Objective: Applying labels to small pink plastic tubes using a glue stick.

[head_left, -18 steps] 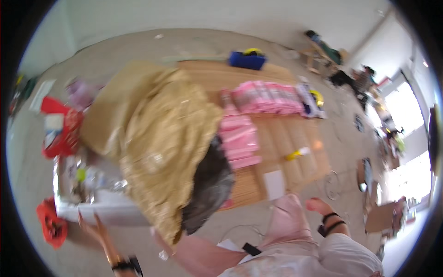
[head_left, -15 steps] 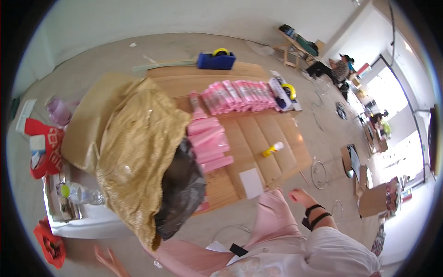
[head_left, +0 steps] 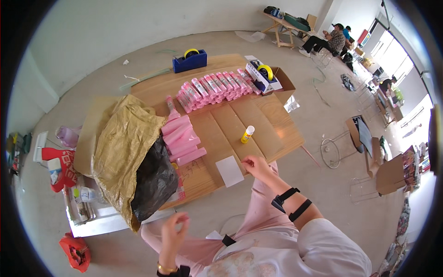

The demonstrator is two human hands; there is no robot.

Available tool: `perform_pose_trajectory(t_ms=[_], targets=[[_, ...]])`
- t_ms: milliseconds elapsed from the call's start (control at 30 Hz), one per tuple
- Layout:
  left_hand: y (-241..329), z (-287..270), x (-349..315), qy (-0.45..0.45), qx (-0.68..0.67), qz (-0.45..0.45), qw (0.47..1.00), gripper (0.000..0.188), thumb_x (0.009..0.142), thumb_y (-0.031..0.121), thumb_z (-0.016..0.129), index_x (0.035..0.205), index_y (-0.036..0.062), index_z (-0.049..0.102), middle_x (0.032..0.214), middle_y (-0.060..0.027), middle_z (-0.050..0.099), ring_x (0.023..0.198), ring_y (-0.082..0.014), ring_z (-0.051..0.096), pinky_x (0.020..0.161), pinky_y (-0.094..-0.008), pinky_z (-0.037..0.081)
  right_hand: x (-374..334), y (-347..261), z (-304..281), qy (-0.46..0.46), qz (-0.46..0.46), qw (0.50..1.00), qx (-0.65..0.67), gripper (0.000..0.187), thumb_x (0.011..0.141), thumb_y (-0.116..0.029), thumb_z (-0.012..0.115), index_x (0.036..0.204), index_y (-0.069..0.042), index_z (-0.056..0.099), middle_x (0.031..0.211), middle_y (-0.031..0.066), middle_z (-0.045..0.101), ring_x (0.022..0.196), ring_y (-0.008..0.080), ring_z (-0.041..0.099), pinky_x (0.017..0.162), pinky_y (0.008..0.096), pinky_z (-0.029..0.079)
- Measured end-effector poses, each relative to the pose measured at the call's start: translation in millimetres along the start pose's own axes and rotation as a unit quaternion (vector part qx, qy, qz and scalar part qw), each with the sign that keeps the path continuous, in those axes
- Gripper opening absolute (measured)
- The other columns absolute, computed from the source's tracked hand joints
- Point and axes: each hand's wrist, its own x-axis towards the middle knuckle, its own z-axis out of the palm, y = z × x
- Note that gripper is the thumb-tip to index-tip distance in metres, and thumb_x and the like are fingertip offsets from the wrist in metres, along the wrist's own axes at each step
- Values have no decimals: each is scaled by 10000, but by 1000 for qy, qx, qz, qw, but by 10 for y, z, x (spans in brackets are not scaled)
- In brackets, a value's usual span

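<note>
My right hand [head_left: 257, 168] is over the near table edge, fingers curled together, close to the right side of a small white paper sheet or stack [head_left: 229, 171]. Nothing shows in its fingers. A yellow glue stick with a white cap [head_left: 247, 135] stands upright beyond it on flattened cardboard [head_left: 217, 129]. My left hand [head_left: 175, 231] is raised above my lap, fingers bent but apart, and holds nothing visible. Left of the paper lie stacked pink plastic rolls [head_left: 182, 138]. Many more pink rolls with printed labels [head_left: 214, 88] lie in a row farther back.
A gold woven sack [head_left: 127, 147] and black plastic bag [head_left: 157, 184] cover the table's left side. Blue tape dispensers [head_left: 190, 61] stand at the back, one in a box [head_left: 263, 76]. Red bags [head_left: 75, 251] lie left. Wire stands and cartons [head_left: 392, 173] are right; people sit far right.
My right hand has moved forward to beside the white paper. My left hand has come up and right from the low left, to above my lap. The view has shifted.
</note>
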Motion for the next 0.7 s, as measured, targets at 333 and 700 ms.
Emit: perform_pose_trajectory(t_ms=[333,700], targets=[[462,1120,647,-148,7,-18,989,395,831,313,623,1121,51,562,1030,-135,636,907,-257,624,750,-338,497,142,-260,84,-44,4,992,116,153,816,-140,621,881,-3,641,767,101,660,706,179,637,654,284,495],[336,962,771,-101,-11,-47,994,323,854,233,623,1097,29,560,1005,-125,640,865,-215,624,729,-332,477,1074,-610,897,13,-130,989,-66,346,730,-220,702,1010,-46,596,930,144,604,908,310,578,817,419,456]])
